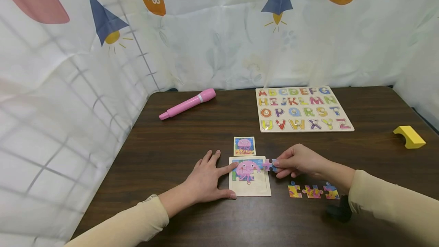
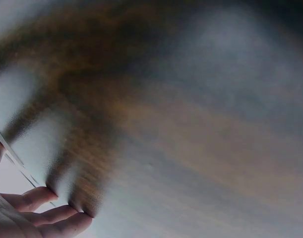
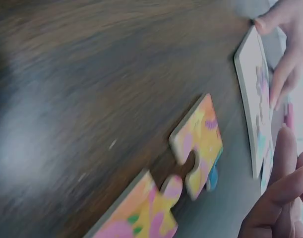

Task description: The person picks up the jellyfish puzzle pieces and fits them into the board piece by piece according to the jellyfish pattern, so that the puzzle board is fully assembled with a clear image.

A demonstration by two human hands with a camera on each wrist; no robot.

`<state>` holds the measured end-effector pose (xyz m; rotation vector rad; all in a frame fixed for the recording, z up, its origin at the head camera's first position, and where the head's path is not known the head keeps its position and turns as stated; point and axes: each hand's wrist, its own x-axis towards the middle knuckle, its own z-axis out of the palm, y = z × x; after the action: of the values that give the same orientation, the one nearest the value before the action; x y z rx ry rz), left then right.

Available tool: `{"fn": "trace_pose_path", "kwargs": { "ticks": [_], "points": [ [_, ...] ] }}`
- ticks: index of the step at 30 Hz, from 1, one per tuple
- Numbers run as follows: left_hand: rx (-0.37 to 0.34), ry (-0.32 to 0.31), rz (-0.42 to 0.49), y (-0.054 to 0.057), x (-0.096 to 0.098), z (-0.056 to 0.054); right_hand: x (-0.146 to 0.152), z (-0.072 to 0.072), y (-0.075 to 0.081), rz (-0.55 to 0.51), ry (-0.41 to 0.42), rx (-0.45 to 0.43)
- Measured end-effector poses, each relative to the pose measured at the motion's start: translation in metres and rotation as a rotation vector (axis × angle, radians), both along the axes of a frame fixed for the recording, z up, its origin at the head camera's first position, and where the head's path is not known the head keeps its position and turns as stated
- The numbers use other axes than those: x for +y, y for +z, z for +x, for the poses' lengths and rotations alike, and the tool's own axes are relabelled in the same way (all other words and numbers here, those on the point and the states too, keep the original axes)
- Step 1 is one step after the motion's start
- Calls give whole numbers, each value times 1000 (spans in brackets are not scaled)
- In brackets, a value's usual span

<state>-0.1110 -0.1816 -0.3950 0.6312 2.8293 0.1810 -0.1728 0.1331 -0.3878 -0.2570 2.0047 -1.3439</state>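
Note:
A square jigsaw tray point(image 1: 253, 190) lies on the table, its upper part filled with a pink jellyfish picture. My left hand point(image 1: 207, 182) spreads over its left side, index fingertip on the picture and thumb at the lower left edge. In the left wrist view the left hand's fingers point(image 2: 57, 216) are extended. With thumb and fingers, my right hand point(image 1: 298, 161) pinches a pink-and-blue jigsaw piece point(image 1: 266, 165) that overlaps the tray's right rim. Three loose yellow-pink jigsaw pieces point(image 1: 313, 192) lie in a row below that hand; the right wrist view shows one point(image 3: 203, 139) close up.
A small jellyfish picture card point(image 1: 244, 153) lies just behind the tray. Farther back are a pink pen-shaped toy point(image 1: 186, 105) and an alphabet board point(image 1: 284, 128). A yellow arch block point(image 1: 411, 137) stands at the right, and a dark object point(image 1: 339, 212) lies under the right sleeve.

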Motion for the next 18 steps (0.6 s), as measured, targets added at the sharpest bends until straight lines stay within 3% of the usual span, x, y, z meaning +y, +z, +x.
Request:
{"fn": "trace_pose_path", "kwargs": {
  "ticks": [11,18],
  "points": [
    [12,-5,13,1,0,0,-29,5,-4,37,32,-51],
    [10,-6,13,0,-1,0,-34,6,-4,64,35,-37]
  ]
}}
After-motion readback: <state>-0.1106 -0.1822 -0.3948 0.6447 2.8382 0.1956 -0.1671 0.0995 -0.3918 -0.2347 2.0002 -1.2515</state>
